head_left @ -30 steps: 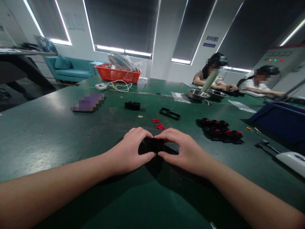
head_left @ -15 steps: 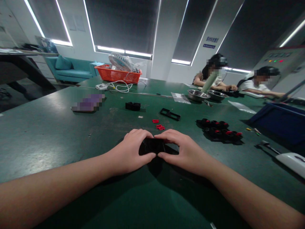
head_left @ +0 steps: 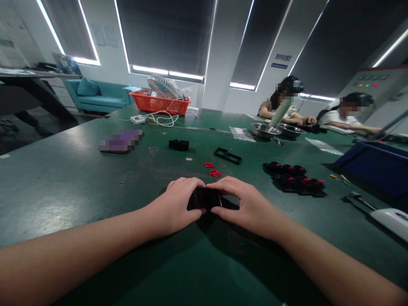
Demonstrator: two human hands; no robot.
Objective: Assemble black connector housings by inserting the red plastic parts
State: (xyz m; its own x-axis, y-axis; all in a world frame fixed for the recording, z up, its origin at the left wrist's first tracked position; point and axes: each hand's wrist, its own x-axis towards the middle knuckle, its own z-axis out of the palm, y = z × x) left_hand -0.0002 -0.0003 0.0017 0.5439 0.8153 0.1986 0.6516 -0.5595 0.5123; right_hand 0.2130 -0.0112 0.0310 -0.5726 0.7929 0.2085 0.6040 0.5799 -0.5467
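A black plastic block (head_left: 205, 199) is gripped from both sides, low over the green table. My left hand (head_left: 180, 204) closes round its left end, thumb at the near edge and fingers behind. On its right end, my right hand (head_left: 244, 206) pinches with the thumb in front and fingers across the far side. The block's underside and ends are hidden. Just beyond the hands lie several small red clips (head_left: 214, 173). Farther off are a black rectangular frame (head_left: 228, 155) and another black block (head_left: 179, 145).
Several black assemblies with red parts (head_left: 293, 180) lie to the right, near a white-handled tool (head_left: 390, 221) and a blue bin (head_left: 376, 170). Metal bowls (head_left: 265, 131) and two people are beyond. At the back stands an orange basket (head_left: 159, 104); a phone (head_left: 121, 141) lies left.
The view has tilted slightly, so everything sits a little lower. Both hands keep their hold on the black block; my left thumb has shifted slightly left along its near edge.
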